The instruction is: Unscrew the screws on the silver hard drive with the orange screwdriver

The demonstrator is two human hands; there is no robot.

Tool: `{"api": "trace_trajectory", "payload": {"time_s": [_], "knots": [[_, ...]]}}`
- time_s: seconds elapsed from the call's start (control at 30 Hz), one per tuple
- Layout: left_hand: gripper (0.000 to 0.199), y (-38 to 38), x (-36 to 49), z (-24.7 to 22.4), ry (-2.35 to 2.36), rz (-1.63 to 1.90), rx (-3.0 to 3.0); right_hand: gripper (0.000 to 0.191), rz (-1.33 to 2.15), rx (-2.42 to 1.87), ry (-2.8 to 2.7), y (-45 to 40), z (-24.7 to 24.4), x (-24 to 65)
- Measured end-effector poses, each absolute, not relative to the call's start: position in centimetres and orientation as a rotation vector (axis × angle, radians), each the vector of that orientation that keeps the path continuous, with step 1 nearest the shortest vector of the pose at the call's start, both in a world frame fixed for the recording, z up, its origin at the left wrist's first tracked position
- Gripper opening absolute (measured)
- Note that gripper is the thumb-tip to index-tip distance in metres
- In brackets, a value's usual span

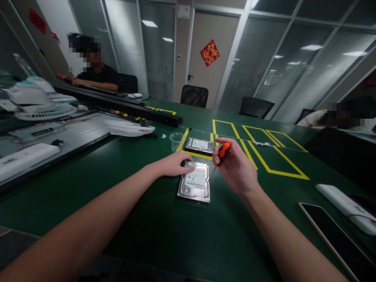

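A silver hard drive (pixel 195 184) lies label side up on the green table (pixel 164 235). My left hand (pixel 176 163) grips its far left corner, thumb on the top and the other fingers partly hidden behind. In my right hand (pixel 235 166) is an orange and black screwdriver (pixel 225 152), its thin shaft slanting down to the drive's right edge. Whether the tip sits in a screw is too small to tell. Just beyond, a second hard drive (pixel 199 145) lies within yellow tape, with a clear plastic cup (pixel 177 141) at its left.
White fan parts (pixel 129 128), a large metal panel (pixel 76 131) and a long black bar (pixel 123 105) lie at left. On the right are a phone (pixel 337 239) and a white device (pixel 346 207). People sit at the far left and far right.
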State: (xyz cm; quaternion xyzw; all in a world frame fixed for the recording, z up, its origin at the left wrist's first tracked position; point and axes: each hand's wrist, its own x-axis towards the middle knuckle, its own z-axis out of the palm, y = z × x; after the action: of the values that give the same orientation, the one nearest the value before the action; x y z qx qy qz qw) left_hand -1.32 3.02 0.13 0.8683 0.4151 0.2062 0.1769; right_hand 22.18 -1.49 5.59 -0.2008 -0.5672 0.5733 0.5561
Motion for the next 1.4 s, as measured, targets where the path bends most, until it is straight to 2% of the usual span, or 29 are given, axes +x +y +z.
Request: {"api": "trace_trajectory", "payload": {"time_s": [0.33, 0.5, 0.67, 1.03, 1.17, 1.33, 1.4], "knots": [[0.039, 3.08, -1.37, 0.04, 1.159, 0.587, 2.472, 0.008, 1.324, -0.480, -1.390, -1.41, 5.31, 22.36], [0.037, 3.10, -1.34, -0.03, 1.151, 0.599, 2.481, 0.011, 1.300, -0.491, -1.431, -1.52, 5.35, 22.21], [0.039, 3.04, -1.31, 0.12, 1.160, 0.586, 2.472, 0.027, 1.315, -0.500, -1.397, -1.45, 5.40, 22.26], [0.039, 3.03, -1.33, 0.12, 1.164, 0.582, 2.455, 0.009, 1.319, -0.451, -1.386, -1.28, 5.26, 22.35], [0.038, 2.98, -1.30, 0.17, 1.167, 0.576, 2.458, 0.010, 1.303, -0.452, -1.391, -1.25, 5.14, 22.15], [0.040, 2.97, -1.30, 0.23, 1.185, 0.559, 2.461, 0.030, 1.388, -0.429, -1.326, -1.31, 5.39, 22.07], [0.040, 3.03, -1.31, 0.16, 1.176, 0.570, 2.469, 0.027, 1.393, -0.432, -1.323, -1.31, 5.46, 22.13]]}}
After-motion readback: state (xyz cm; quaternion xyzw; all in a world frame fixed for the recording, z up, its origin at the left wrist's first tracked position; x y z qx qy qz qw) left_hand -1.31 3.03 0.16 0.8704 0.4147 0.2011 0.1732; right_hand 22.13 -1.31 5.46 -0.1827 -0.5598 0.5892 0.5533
